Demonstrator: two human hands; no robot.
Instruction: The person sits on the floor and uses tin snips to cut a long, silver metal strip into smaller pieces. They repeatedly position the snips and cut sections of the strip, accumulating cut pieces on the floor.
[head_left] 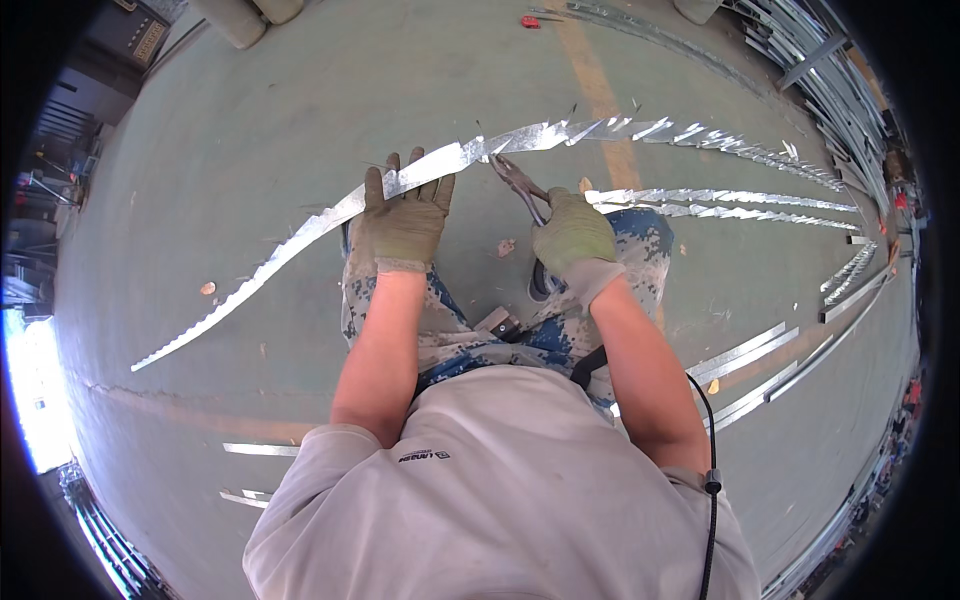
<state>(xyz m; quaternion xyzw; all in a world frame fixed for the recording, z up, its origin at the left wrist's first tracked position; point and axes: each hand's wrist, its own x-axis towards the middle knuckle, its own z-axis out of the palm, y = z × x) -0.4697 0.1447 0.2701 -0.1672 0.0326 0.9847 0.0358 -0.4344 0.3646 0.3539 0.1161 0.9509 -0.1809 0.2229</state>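
Note:
A long bright metal strip (345, 208) with jagged, cut-and-bent tabs curves across in front of me, from lower left to far right. My left hand (408, 225), in a dirty olive glove, supports it left of the middle. The strip crosses in front of its fingers, and some fingertips show past the far edge. My right hand (577, 232), also gloved, is closed round the handles of a pair of pliers (518, 183). The jaws meet the near edge of the strip just right of my left hand; whether they grip a tab is too small to tell.
Two more jagged strips (735, 197) lie right of my right hand. Straight metal lengths (745, 350) rest at the lower right, and a flat piece (262, 449) at the lower left. Stacked metal profiles (825, 90) line the far right. A small red object (531, 22) lies far ahead.

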